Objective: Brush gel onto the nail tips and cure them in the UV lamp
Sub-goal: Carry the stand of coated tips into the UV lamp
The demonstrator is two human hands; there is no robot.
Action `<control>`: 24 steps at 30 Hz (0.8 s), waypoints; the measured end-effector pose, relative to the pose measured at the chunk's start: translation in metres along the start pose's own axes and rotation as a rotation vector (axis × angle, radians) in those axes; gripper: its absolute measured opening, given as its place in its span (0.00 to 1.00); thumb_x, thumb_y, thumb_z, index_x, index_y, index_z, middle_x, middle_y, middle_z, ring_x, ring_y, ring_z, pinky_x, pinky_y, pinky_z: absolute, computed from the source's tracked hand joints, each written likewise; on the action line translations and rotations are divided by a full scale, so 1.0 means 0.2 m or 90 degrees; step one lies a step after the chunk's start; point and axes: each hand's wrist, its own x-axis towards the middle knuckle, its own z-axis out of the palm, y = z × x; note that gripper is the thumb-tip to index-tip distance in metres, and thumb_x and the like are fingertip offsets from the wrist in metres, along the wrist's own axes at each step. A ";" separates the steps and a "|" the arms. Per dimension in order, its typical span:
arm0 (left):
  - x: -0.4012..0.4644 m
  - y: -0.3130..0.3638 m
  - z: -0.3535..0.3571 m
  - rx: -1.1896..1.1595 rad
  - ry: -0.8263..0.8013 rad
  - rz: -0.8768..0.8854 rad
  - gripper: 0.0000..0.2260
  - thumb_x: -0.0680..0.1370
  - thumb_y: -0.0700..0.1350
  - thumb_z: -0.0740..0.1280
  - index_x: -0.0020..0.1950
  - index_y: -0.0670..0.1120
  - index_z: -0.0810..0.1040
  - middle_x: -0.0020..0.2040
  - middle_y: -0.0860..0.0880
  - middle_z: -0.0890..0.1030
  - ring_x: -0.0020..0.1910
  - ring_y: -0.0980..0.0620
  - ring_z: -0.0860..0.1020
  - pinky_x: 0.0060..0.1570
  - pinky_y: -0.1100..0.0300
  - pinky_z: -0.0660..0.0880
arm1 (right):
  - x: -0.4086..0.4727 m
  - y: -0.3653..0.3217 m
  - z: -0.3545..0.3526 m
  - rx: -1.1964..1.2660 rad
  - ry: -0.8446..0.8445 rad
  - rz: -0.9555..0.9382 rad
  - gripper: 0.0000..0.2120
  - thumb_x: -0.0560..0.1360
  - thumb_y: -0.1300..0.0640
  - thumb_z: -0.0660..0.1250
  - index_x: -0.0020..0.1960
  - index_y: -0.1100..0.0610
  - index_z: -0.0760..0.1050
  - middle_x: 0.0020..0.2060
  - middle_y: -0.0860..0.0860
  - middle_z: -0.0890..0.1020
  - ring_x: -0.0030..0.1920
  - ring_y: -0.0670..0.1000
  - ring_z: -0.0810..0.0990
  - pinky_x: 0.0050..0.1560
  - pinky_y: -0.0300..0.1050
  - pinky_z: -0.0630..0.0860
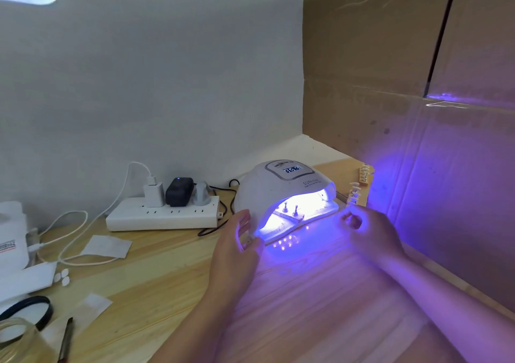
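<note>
The white UV lamp (pixel 281 192) stands on the wooden table, lit violet inside, its display on. Inside its mouth two small stands with nail tips (pixel 289 210) rest on a flat holder. My left hand (pixel 239 240) is at the lamp's left front corner, fingers straight and relaxed, touching or almost touching the shell. My right hand (pixel 367 229) hovers at the lamp's right front, fingers loosely curled, and nothing is visibly held in it. More nail tips on strips (pixel 359 184) lie to the right of the lamp, by the cardboard.
A cardboard wall (pixel 418 111) borders the table on the right. A white power strip (pixel 164 212) with plugs and cables lies left of the lamp. Paper wipes (pixel 107 247), a brush (pixel 67 337), a glass jar (pixel 19 340) and a white bottle (pixel 11 231) sit at the left.
</note>
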 end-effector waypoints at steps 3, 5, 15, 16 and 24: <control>0.00 0.00 0.00 0.005 -0.003 0.001 0.21 0.74 0.34 0.64 0.65 0.49 0.69 0.57 0.57 0.73 0.58 0.60 0.71 0.51 0.67 0.68 | -0.01 -0.06 0.04 -0.002 -0.110 -0.075 0.07 0.70 0.48 0.70 0.45 0.49 0.77 0.26 0.44 0.71 0.28 0.38 0.70 0.31 0.36 0.64; 0.00 0.00 0.00 0.007 -0.005 0.004 0.21 0.74 0.34 0.64 0.64 0.50 0.69 0.57 0.58 0.73 0.58 0.60 0.71 0.47 0.71 0.68 | 0.00 -0.11 0.09 -0.019 -0.148 -0.077 0.15 0.69 0.43 0.70 0.54 0.47 0.76 0.28 0.44 0.72 0.31 0.37 0.71 0.32 0.35 0.63; 0.00 0.00 0.00 0.008 -0.011 -0.001 0.21 0.74 0.34 0.64 0.64 0.51 0.69 0.57 0.58 0.73 0.58 0.60 0.71 0.51 0.67 0.68 | 0.08 -0.19 0.21 -0.048 -0.053 0.014 0.14 0.71 0.43 0.67 0.54 0.49 0.78 0.38 0.45 0.76 0.45 0.49 0.76 0.36 0.38 0.63; 0.00 -0.01 0.00 0.008 -0.009 -0.001 0.21 0.74 0.34 0.64 0.64 0.50 0.69 0.57 0.58 0.73 0.58 0.60 0.71 0.52 0.66 0.67 | 0.10 -0.19 0.21 -0.056 -0.053 0.030 0.15 0.72 0.43 0.67 0.55 0.49 0.77 0.42 0.46 0.78 0.49 0.50 0.77 0.40 0.39 0.64; 0.00 0.00 0.00 0.010 -0.005 -0.003 0.20 0.74 0.34 0.64 0.63 0.51 0.69 0.54 0.62 0.72 0.57 0.62 0.72 0.51 0.67 0.67 | 0.18 -0.23 0.25 -0.056 0.004 0.133 0.20 0.72 0.43 0.68 0.59 0.54 0.75 0.56 0.52 0.79 0.57 0.55 0.76 0.44 0.41 0.63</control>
